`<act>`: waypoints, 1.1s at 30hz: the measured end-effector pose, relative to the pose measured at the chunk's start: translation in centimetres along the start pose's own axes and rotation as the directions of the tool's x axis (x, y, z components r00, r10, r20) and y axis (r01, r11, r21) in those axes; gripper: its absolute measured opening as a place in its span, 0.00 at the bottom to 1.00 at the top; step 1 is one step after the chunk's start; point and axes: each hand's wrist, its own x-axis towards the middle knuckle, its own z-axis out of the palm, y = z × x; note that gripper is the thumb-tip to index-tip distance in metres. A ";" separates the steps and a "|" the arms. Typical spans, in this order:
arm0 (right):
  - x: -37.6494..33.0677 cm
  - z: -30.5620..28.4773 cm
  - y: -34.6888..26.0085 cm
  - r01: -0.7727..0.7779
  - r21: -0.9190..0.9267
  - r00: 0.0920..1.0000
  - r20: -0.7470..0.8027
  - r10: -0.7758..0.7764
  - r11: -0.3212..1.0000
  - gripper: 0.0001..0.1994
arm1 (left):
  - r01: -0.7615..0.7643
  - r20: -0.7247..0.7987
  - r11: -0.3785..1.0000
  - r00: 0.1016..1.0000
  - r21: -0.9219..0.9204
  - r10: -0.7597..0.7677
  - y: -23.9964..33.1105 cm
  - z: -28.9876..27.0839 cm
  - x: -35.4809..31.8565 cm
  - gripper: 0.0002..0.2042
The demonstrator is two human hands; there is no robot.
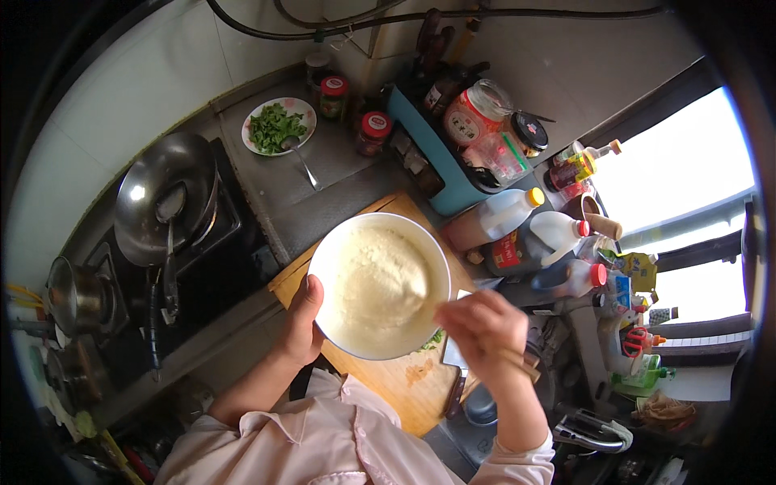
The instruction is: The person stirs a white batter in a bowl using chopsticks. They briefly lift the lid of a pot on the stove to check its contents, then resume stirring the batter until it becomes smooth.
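A white bowl (322, 331) holds a pale, cream-coloured floury mass (384, 279) and sits above the wooden cutting board (396, 376). My left hand (301, 323) grips its left side, thumb up at the rim. At the opposite rim is my right hand (485, 327), curled and smeared by motion. Light brown wooden chopsticks (517, 364) stick out behind its wrist side; their tips cannot be made out. Under the right hand lies a cleaver (454, 356), its dark handle toward me, with bits of chopped green beside the blade.
At left, a wok (149, 230) with a ladle (170, 210) rests on the stove beside a pot (73, 295). A plate of chopped greens (276, 129) with a spoon stands at the back. Jars, a blue rack (440, 174) and several bottles (501, 214) crowd the right.
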 end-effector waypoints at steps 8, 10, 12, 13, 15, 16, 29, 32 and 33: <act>0.4 5.7 3.0 -0.124 0.196 0.952 -0.253 0.172 0.973 0.05 | 0.061 -0.052 0.998 0.997 -0.025 -0.062 -1.8 -0.8 -0.1 0.35; 0.0 4.6 2.5 -0.222 0.176 0.945 -0.205 0.256 0.959 0.04 | 0.023 -0.077 1.000 0.997 -0.019 -0.024 -1.5 -1.6 -0.4 0.35; -1.4 3.8 1.6 -0.207 0.213 0.963 -0.128 0.237 0.955 0.04 | -0.017 -0.079 1.000 0.997 -0.001 0.017 -1.0 -1.6 -0.7 0.36; -1.8 3.5 1.0 -0.200 0.230 0.970 -0.088 0.225 0.952 0.04 | -0.049 -0.078 0.999 0.996 0.018 0.051 -0.9 -1.5 -0.7 0.35; -1.7 4.3 -0.2 -0.196 0.363 0.974 -0.033 0.223 0.911 0.03 | -0.026 -0.063 1.000 0.998 -0.001 0.026 -1.2 -1.4 -0.5 0.35; -1.8 5.5 0.0 -0.143 0.435 0.978 -0.072 0.193 0.889 0.03 | -0.014 -0.055 1.000 0.998 -0.010 0.013 -1.4 -1.3 -0.4 0.35; -2.7 5.7 3.2 -0.189 0.522 0.811 -0.394 0.432 0.832 0.05 | -0.034 -0.028 0.999 0.999 -0.004 0.034 -0.5 -0.8 -1.1 0.35; -3.7 5.8 1.5 -0.332 0.673 0.761 -0.223 0.609 0.661 0.07 | -0.055 -0.039 0.999 0.998 -0.004 0.054 -0.3 -1.1 -1.1 0.36; -4.1 6.1 1.2 -0.352 0.702 0.768 -0.161 0.620 0.619 0.07 | -0.069 -0.046 0.997 0.996 0.037 0.071 -0.4 -1.3 -1.1 0.35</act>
